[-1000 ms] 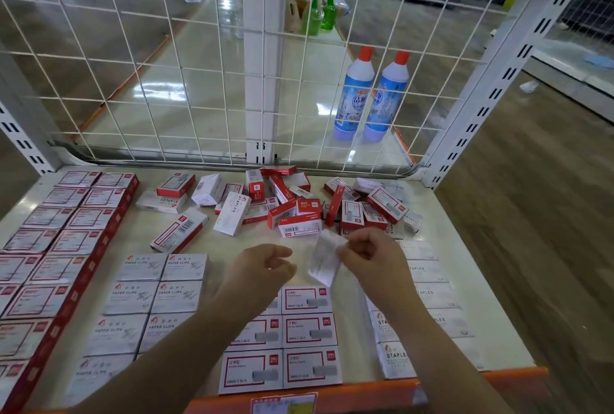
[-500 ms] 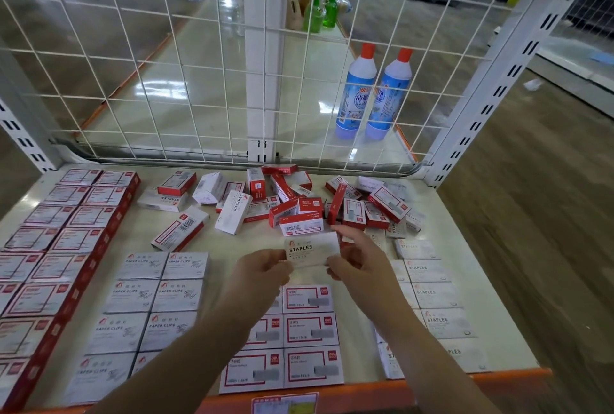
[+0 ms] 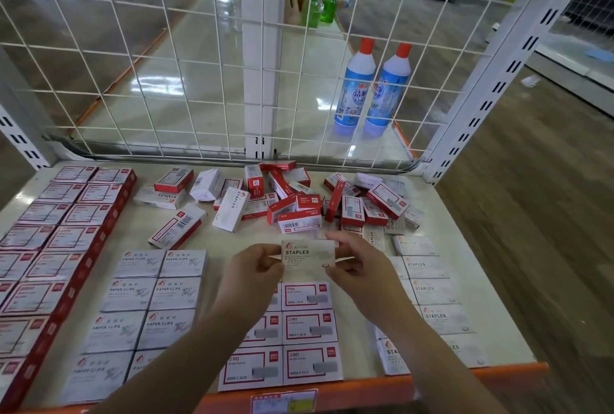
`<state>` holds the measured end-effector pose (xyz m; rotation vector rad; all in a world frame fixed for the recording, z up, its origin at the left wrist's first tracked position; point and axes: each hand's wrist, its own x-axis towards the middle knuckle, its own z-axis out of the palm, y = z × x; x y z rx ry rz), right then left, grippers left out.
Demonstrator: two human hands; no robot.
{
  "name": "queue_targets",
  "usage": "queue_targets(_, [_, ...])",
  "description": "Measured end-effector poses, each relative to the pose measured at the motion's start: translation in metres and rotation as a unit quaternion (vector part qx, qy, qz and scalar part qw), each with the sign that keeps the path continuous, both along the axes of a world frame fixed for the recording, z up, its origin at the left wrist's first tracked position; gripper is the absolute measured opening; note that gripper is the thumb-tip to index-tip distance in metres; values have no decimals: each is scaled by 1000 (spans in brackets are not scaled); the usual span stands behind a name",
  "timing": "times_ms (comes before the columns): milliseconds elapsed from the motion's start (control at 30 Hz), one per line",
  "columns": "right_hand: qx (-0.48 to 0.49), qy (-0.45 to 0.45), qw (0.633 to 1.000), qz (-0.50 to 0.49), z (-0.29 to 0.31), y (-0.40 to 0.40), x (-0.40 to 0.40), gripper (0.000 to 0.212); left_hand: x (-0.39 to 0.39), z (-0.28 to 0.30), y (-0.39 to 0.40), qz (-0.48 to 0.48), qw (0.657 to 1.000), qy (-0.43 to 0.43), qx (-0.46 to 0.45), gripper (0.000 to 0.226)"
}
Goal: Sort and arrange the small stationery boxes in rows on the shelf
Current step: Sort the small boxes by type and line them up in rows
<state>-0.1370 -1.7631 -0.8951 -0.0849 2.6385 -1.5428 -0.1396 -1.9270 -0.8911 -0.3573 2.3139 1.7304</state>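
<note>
Both bare forearms reach in from the bottom edge and converge toward the middle. The left hand point(image 3: 254, 275) sits with its back to the camera, fingers curled, thumb and fingertips pinching the left end of a small staples box point(image 3: 307, 255). The right hand point(image 3: 360, 269) mirrors it, wrist angled inward, thumb beneath and fingers on top at the right end. The box sits level between the hands.

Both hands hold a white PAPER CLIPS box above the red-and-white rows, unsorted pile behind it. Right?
Not quite: the head view shows the box is printed STAPLES, not PAPER CLIPS. Left hand and right hand do hold it above the red-and-white rows, unsorted pile behind.
</note>
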Motion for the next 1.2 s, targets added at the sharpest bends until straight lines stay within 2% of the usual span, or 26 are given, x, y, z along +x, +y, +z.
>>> queue_targets(400, [33,-17,999,7,3,2,-2,44,-8,-5,-5,-16,999,-34,11,13])
queue_targets(733, [53,-69,996,-24,18,19,-2,41,-31,-1,-14,-140,986,-12,-87,13])
queue_targets(967, [115,-86,986,-87,27,37,14,42,-31,-5,-1,-205,969,-16,-135,17])
queue_targets(1200, [162,-66,978,-117,33,77,15,41,-21,-9,23,-206,973,6,-105,14])
